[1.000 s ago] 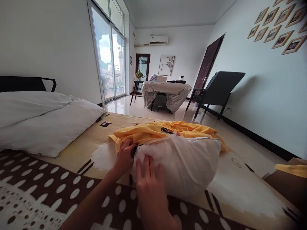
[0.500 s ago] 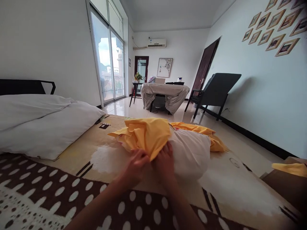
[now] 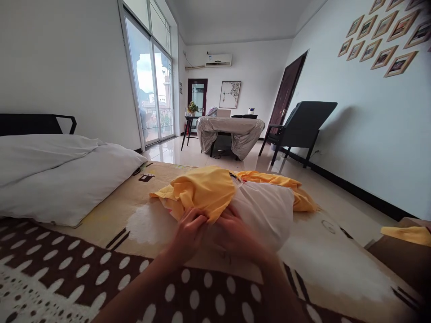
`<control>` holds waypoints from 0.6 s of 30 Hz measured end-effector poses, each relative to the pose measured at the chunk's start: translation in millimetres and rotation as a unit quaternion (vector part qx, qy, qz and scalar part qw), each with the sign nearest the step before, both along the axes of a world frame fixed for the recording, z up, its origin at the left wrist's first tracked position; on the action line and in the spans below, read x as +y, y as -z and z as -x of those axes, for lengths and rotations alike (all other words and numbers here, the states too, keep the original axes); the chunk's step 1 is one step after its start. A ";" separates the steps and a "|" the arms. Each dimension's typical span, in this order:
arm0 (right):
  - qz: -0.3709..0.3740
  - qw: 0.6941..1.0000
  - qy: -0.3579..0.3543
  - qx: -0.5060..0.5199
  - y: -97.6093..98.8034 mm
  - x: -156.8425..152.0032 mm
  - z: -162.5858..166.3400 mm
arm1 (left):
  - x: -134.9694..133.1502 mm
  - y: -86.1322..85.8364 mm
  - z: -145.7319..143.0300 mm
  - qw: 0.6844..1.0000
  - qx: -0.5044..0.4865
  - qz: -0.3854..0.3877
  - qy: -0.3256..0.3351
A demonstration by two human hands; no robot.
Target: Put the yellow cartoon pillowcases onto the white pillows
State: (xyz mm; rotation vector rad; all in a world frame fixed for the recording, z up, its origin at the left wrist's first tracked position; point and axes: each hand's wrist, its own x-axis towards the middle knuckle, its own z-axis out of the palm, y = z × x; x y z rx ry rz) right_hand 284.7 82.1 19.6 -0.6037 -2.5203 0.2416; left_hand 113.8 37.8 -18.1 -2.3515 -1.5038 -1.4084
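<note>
left hand: fingers curled tight on the hem of the yellow pillowcase
right hand: just beside the left, fingertips tucked under that same hem. Honestly can't tell if it's pinching cloth or only pressing down
hidden bits: the pillowcase opening sits behind both hands, and the forearms run off the bottom edge
white pillow: right past the knuckles, near end under the yellow cloth, the rest bare
pillowcase tail: bunched on the far side of the pillow, away from the hands
under it all: dotted brown-and-cream blanket
left of the grip: white duvet, well apart
far beyond: covered table, dark chair
</note>
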 end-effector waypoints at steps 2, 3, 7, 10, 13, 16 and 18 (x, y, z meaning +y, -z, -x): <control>0.049 0.998 -0.008 0.033 -16.0 -4.7 -18.5 | 0.9 -1.0 1.5 0.999 0.019 0.029 -0.004; 0.059 0.995 0.035 0.074 -21.4 -5.2 -27.6 | 0.9 -1.9 2.0 0.999 0.030 0.045 -0.010; -0.024 0.899 0.383 0.209 -27.0 6.2 -61.2 | -4.7 -10.7 1.9 0.992 0.072 0.093 -0.040; 0.036 0.830 0.549 0.087 -23.1 18.8 -77.8 | -15.6 -20.9 -0.6 0.982 0.127 0.125 -0.058; 0.127 0.832 0.537 -0.065 -21.5 20.5 -76.9 | -28.3 -28.7 -5.4 0.970 0.172 0.159 -0.063; 0.124 0.858 0.480 -0.135 -25.2 7.3 -56.9 | -37.3 -32.0 -9.2 0.968 0.184 0.161 -0.052; 0.114 0.869 0.451 -0.166 -29.1 -6.5 -38.4 | -41.1 -33.7 -9.0 0.976 0.166 0.136 -0.043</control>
